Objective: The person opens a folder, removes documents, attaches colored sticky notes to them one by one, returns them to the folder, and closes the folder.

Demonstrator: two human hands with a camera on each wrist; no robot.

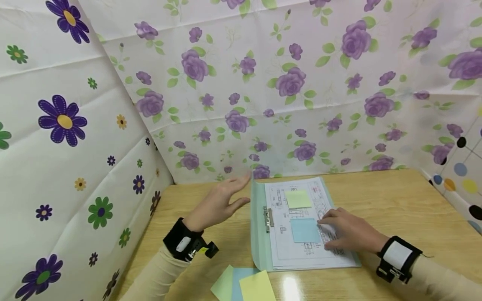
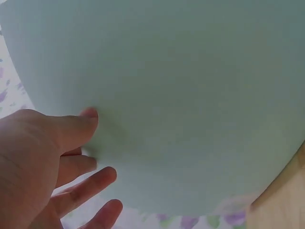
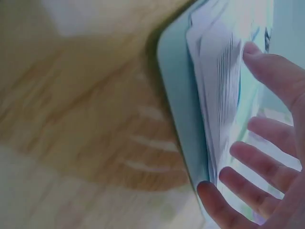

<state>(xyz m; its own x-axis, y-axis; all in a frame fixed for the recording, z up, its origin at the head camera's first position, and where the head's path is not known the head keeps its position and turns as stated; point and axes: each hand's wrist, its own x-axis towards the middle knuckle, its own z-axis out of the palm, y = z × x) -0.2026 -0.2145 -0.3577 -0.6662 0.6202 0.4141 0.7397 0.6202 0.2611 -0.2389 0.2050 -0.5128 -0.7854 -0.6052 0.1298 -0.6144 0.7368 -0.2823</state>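
Observation:
A pale green folder (image 1: 260, 251) lies spread on the table, its left cover (image 2: 190, 109) raised nearly upright. Printed drawing sheets (image 1: 282, 255) sit inside at a metal clip (image 1: 268, 219). A green sticky note (image 1: 298, 199) and a blue sticky note (image 1: 304, 230) are on the top sheet. My left hand (image 1: 218, 202) is at the outer face of the raised cover, thumb and fingers extended, fingertips touching it. Over the right side of the sheets is my right hand (image 1: 350, 230), its fingers spread and slightly bent, with nothing gripped in the right wrist view.
Loose green, blue and yellow paper squares (image 1: 257, 286) overlap at the table's front, just below the folder. Floral sheeting (image 1: 226, 83) rises behind and to the left of the wooden table (image 1: 395, 200). Dotted sheeting (image 1: 467, 167) borders the right side.

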